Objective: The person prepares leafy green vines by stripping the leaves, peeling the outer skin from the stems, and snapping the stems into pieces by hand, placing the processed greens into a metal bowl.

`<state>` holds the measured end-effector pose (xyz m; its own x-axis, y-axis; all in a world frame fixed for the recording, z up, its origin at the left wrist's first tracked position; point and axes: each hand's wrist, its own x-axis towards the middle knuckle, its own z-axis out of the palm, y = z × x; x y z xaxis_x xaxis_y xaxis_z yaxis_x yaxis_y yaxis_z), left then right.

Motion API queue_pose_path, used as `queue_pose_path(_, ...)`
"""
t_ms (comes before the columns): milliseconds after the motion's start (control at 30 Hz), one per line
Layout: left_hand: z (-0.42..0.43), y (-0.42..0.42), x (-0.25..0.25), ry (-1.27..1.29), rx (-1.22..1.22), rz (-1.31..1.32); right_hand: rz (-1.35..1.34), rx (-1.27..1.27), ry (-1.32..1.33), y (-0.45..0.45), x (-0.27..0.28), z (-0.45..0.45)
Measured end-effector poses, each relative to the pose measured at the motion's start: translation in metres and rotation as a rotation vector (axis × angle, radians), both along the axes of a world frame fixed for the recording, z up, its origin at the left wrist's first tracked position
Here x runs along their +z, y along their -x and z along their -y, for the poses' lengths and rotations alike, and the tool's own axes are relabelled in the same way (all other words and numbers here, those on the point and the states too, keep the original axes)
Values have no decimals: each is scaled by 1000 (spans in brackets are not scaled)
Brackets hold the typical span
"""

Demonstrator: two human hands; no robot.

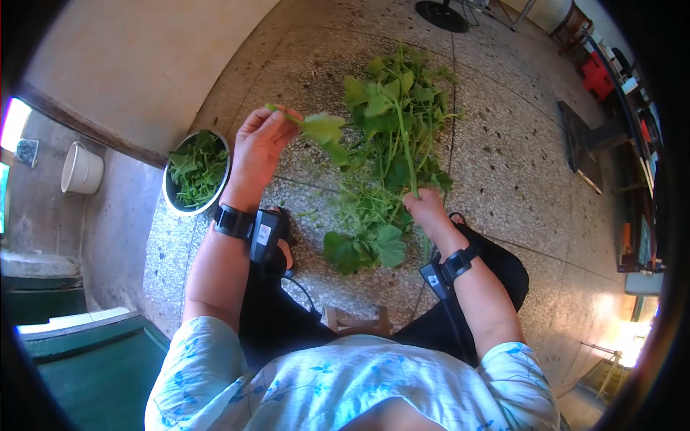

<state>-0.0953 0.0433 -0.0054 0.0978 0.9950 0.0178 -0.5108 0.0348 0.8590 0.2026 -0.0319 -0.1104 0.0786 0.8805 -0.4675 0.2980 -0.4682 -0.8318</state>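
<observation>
My left hand (260,140) is raised to the left of the greens, its fingers pinched on the stalk of a green leaf (323,131) that hangs off to the right. My right hand (427,208) is closed around the lower end of a long green vine stem (405,144), which runs up into the heap. A loose pile of leafy vines (381,93) with thin curly tendrils lies on the floor between and beyond my hands. Near my left wrist stands a round bowl (228,167) holding picked leaves and stalks (195,169).
A speckled stone floor (503,144) spreads around the pile. At far left is a white bucket (83,171), with a green cabinet (108,366) below it. A round black stand base (442,16) is at the top. Furniture and a red stool (596,77) line the right.
</observation>
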Motion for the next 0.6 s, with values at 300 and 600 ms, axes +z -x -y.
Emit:
queue_pose_path(300, 27, -48, -13, -136, -137, -634, -309, 16, 6, 45, 75, 2)
queue_pose_path(600, 44, -69, -2, -461, -355, -1043, -545, 58, -48, 53, 85, 1)
